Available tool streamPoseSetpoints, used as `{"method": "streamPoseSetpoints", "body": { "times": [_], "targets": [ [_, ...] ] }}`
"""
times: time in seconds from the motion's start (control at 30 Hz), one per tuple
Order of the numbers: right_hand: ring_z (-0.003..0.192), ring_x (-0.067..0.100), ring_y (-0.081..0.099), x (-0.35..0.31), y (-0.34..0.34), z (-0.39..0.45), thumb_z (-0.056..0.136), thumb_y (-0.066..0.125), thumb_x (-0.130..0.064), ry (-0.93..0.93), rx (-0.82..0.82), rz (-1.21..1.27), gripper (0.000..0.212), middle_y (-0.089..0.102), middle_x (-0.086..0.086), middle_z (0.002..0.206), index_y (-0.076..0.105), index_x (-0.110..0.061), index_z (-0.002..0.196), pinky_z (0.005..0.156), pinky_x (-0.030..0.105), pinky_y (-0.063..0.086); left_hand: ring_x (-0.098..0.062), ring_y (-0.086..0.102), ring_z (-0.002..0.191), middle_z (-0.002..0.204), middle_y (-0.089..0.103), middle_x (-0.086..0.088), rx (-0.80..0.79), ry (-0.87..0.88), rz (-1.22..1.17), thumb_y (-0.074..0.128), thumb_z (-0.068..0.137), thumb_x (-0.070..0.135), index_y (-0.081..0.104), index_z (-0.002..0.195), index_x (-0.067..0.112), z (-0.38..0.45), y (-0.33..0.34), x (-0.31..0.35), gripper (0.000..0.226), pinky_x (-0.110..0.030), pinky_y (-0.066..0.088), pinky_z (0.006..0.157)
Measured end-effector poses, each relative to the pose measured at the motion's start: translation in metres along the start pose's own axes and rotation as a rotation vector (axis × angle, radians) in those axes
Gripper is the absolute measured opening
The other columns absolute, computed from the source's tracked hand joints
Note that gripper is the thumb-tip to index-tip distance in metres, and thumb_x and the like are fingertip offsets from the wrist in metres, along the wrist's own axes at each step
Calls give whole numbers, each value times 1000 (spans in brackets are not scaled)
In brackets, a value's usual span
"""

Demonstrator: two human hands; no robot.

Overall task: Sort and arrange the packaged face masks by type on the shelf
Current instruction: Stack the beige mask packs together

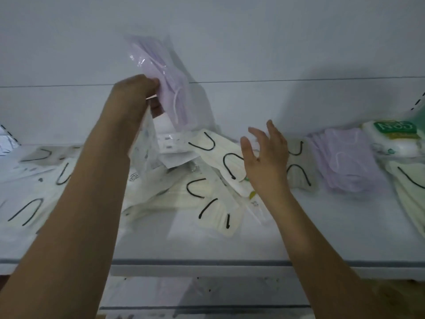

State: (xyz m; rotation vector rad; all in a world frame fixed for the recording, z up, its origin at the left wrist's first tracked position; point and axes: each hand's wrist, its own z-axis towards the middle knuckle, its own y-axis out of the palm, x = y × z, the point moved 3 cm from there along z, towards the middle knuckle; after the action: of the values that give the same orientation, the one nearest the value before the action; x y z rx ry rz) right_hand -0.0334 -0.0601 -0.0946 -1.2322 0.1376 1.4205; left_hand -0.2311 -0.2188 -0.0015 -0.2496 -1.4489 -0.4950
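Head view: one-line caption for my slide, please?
Left hand lifts a purple mask pack above scattered cream packs; right hand hovers open.

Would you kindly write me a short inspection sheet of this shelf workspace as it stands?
Surface: white shelf, front part bare.
Job's things: held lilac pack; lilac stack at right; cream packs with black loops scattered across the middle.
Clutter: green-labelled pack, far right.
Grippers: left hand grips the lilac pack; right hand open above the cream packs.
Cables: nothing seen.
Surroundings: white back panel.
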Motion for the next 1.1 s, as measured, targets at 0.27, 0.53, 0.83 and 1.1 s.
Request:
{"method": "streamPoseSetpoints", "body": {
  "times": [0.27, 0.53, 0.83, 1.1],
  "targets": [
    [68, 10, 58, 13, -49, 70, 85, 75, -28, 344, -127, 503, 14, 65, -4, 77, 69, -16, 86, 64, 21, 47, -23, 73, 78, 91, 75, -9, -363, -217, 26, 54, 103, 11, 64, 102, 7, -34, 115, -63, 11, -30, 62, 71],
    [114, 34, 55, 139, -137, 66, 90, 68, -29, 432, 8, -347, 51, 58, 20, 125, 52, 1, 129, 91, 32, 42, -27, 33, 144, 156, 36, 1, -638, 226, 1412, 66, 79, 71, 33, 154, 35, -59, 110, -125, 89, -45, 28, 117],
    [82, 11, 58, 16, -43, -13, 88, 53, -62, -140, -98, -255, 39, 65, -10, 87, 65, -25, 91, 72, 32, 47, 0, 52, 65, 71, 59, 10, -349, 341, 937, 57, 101, 21, 63, 80, 15, -42, 78, -98, 22, -25, 46, 71],
    [110, 22, 46, -8, 41, -27, 87, 64, -52, -595, -515, -480, 33, 60, -5, 108, 69, -26, 106, 97, 38, 19, -8, 50, 71, 79, 58, 6, -2, 278, 491, 53, 103, 20, 67, 95, 12, -58, 14, -60, 18, -28, 39, 68]
  ]
}}
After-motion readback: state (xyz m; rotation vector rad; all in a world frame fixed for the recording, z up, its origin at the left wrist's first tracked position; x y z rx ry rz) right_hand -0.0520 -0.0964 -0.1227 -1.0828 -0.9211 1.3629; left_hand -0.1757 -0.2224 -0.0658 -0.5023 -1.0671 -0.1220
